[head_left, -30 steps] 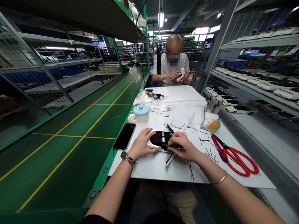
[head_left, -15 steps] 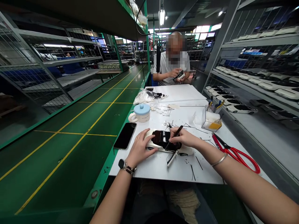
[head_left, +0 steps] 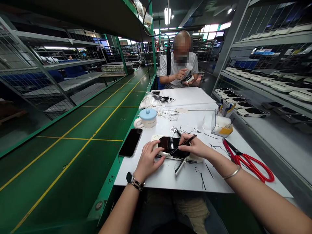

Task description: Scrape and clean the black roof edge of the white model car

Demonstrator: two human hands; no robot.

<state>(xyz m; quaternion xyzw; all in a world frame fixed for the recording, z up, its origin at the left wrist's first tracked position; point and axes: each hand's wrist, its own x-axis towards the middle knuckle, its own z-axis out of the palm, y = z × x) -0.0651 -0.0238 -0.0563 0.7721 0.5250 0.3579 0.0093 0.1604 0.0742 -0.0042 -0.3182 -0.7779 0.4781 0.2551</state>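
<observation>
A white model car (head_left: 156, 139) with a glossy black roof and interior lies across the white table in front of me. One of its doors (head_left: 179, 167) stands swung out on the near side. My left hand (head_left: 149, 159) grips the car's left end, thumb on the near side and fingers over the top. Between the fingers of my right hand (head_left: 193, 146) is a slim black pen-like tool (head_left: 188, 139), slanted, its tip down at the car's dark middle. Whether the tip touches the car I cannot tell.
A phone (head_left: 131, 143) and a blue-lidded mug (head_left: 148, 118) stand left. Red-handled scissors (head_left: 248, 162) lie right, near a clear box (head_left: 221, 125). Thin black strips (head_left: 203, 181) are scattered about. Across the table a person (head_left: 180, 61) handles another model car. Shelves of white cars (head_left: 253, 111) line the right.
The black tool now leans lower, and my right hand has shifted slightly right. My left hand keeps its hold on the car. The person opposite has raised a whitish object.
</observation>
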